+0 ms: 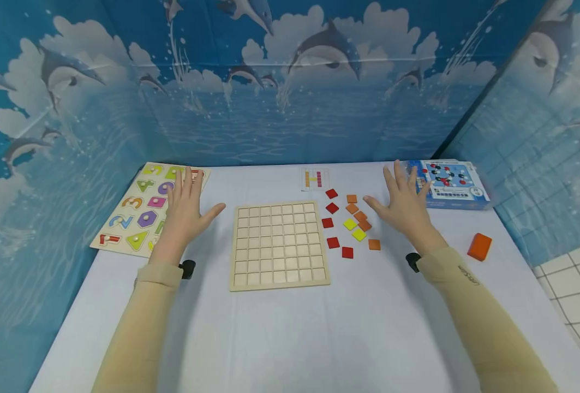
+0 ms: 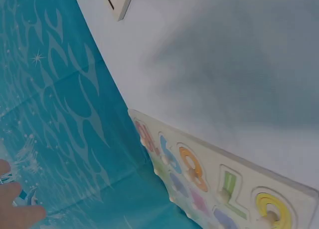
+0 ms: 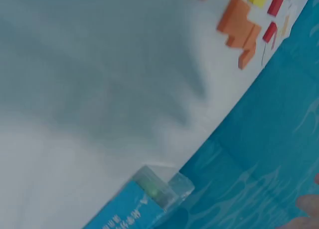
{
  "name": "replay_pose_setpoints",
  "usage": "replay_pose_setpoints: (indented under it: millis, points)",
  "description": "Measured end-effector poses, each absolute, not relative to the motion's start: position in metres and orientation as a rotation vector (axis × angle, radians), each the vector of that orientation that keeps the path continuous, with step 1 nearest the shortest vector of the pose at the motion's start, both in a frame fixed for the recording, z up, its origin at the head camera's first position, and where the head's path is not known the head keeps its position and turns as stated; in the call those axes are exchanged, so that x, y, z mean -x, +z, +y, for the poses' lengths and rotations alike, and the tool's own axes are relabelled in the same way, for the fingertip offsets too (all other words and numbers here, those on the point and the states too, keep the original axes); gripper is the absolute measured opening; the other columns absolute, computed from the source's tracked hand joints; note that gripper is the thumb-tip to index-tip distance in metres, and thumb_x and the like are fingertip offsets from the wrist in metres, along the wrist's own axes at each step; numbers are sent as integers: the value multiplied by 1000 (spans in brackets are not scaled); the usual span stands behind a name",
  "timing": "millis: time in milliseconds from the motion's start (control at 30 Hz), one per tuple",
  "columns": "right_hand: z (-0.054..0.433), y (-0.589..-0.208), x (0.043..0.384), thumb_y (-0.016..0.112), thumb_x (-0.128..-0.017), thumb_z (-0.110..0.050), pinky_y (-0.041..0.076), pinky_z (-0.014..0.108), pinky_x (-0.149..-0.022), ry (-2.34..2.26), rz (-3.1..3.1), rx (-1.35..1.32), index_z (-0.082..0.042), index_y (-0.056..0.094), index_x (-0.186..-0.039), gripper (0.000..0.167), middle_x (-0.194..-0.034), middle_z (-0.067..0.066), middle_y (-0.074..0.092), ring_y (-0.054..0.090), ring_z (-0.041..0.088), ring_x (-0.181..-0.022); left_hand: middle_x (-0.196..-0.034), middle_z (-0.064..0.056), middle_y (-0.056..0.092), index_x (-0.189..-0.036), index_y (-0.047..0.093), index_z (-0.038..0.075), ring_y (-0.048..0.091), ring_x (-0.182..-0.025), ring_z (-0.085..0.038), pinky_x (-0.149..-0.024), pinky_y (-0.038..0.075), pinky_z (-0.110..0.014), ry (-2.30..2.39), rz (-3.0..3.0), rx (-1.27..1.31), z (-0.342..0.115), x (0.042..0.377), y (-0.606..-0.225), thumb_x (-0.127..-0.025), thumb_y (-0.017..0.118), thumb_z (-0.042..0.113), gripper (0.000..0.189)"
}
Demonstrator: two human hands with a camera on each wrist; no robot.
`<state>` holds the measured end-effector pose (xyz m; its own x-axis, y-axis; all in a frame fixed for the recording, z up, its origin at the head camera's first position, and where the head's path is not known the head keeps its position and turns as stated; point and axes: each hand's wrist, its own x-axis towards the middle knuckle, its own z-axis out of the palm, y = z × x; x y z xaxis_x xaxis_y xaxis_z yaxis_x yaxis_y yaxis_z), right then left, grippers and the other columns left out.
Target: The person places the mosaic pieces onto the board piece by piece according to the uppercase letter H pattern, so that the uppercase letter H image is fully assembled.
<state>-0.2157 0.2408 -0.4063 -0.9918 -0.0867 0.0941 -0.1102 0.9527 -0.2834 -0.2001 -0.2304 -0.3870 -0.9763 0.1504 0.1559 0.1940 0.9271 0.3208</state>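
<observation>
- Currently, the left hand [image 1: 185, 210] and the right hand [image 1: 406, 210] are hovering above the bench [image 1: 280, 338]; on both, the fingers are standing spread and are pinching nothing.
- The grid board [image 1: 280, 245] is lying between the hands, inward of the left thumb and slightly nearer the body.
- The orange tiles [image 1: 360, 216] are lying nearest the right thumb, on its inner side; the yellow tiles [image 1: 350, 224] are sitting among them, and the red tiles [image 1: 328, 222] are lying farther inward, beside the grid board.
- A printed card [image 1: 315, 179] is lying inward of the right fingertips, beyond the tiles.
- The number puzzle [image 1: 129, 212] is showing partly behind the left fingers; the blue box [image 1: 452, 183] is lying just outward of the right fingers.
- The hands are apparently holding a ready pose; relaxed, level wrists are probably serving it best.
- Thin tiles are likely calling for a light thumb-and-index pinch on opposite edges, with the right fingers descending vertically to avoid brushing neighbours.
- Two orange tiles are touching inward of the right thumb; sliding them apart with one fingertip is probably preventing a double pick.
- The left fingers, resting lightly on the near rim, are probably steadying the grid board best.
</observation>
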Motion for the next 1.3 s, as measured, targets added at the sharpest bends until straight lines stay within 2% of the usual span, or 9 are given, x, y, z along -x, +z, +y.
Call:
replay_pose_setpoints:
  millis: [200,533,700,767,933,1133,1300]
  points:
    - [233,-419,199,63,-92,-45,0,81,-108,487,-3066,-237,-4,20,-157,87,-164,23,8,-1,56,-147,-166,-20,2,-158,14,6,-4,-153,-41,-121,4,-65,-568,-2944,318,-230,183,-407,-94,61,50,91]
    - [233,-429,170,64,-93,-38,3,77,-112,725,-3199,-220,-3,26,-155,81,-162,25,16,6,53,-148,-163,-24,17,-155,29,5,6,-152,-43,-121,12,-63,-613,-2975,382,-215,166,-438,-92,65,43,83]
    - [237,-435,161,64,-95,-35,24,66,-115,855,-3265,-190,-2,32,-153,74,-157,26,30,25,48,-145,-160,-23,26,-153,34,6,6,-151,-45,-121,11,-63,-647,-3109,407,-214,158,-448,-92,65,42,77]
    - [238,-436,159,64,-95,-36,34,63,-111,913,-3260,-162,-2,35,-151,72,-153,26,38,34,46,-140,-160,-23,27,-153,35,6,7,-151,-45,-121,12,-62,-643,-3170,420,-216,156,-453,-92,66,42,77]
    - [240,-441,161,65,-95,-34,46,59,-103,1038,-3244,-105,-1,40,-148,68,-143,23,50,49,42,-128,-162,-21,22,-153,33,5,12,-150,-45,-120,18,-62,-688,-3289,479,-219,153,-461,-92,67,39,78]
    - [238,-445,165,68,-94,-22,50,55,-99,1037,-3253,-79,3,46,-141,58,-129,26,58,55,41,-118,-162,-17,25,-153,33,5,13,-150,-45,-120,17,-61,-705,-3290,525,-219,155,-467,-93,68,33,75]
    - [234,-449,166,71,-90,-16,52,53,-95,1011,-3261,-86,6,56,-129,47,-123,26,60,56,40,-111,-162,-16,24,-154,31,5,12,-150,-45,-120,10,-65,-705,-3300,556,-218,154,-470,-94,65,30,73]
